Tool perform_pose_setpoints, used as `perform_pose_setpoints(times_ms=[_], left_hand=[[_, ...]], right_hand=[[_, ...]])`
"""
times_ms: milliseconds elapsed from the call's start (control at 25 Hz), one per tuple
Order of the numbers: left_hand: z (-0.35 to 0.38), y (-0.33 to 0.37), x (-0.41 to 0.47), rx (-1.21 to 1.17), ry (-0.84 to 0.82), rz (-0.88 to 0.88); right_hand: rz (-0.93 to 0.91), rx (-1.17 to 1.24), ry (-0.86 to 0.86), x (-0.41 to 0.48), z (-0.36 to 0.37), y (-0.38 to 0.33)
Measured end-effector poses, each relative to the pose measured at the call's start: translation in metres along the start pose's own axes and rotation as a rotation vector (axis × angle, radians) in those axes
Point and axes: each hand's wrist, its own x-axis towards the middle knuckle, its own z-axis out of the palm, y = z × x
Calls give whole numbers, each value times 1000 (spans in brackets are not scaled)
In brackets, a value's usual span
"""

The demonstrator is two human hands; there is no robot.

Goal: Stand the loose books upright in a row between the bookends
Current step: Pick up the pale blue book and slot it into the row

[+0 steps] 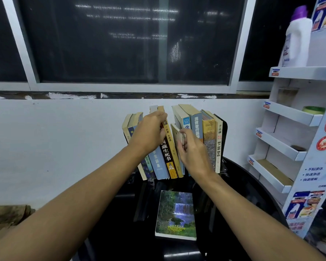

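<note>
Several books stand in a row (167,153) at the back of a black round table (252,187), against the white wall. They lean left on the left side and right on the right side. My left hand (149,134) grips the tops of the left-leaning books. My right hand (192,147) holds a thin pale book (176,132) in the gap at the middle of the row. A black bookend (223,132) shows at the right end; the left bookend is hidden. One book with a waterfall cover (176,213) lies flat on the table, nearer to me.
A white cardboard display rack (290,113) stands at the right with a white bottle (297,40) on its top shelf. Dark windows fill the wall above. A brown object (6,215) lies at the left edge.
</note>
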Motion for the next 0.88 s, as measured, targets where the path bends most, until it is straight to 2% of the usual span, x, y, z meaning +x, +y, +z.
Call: perform_pose_setpoints(times_ms=[160,440,560,760,880], left_hand=[[-1,1,0,-3,1,-7],[-2,3,-1,1,9,-5],[-2,4,-1,-12,16,-7],[-3,5,-2,-17,2,-22],[-1,5,-1,-18,9,-28]], right_hand=[[-19,21,59,-9,9,12],[-13,27,18,-22,17,27],[-26,54,-66,-26,14,33],[-33,13,-348,-29,-3,46],[-78,-134,-333,-25,-5,47]])
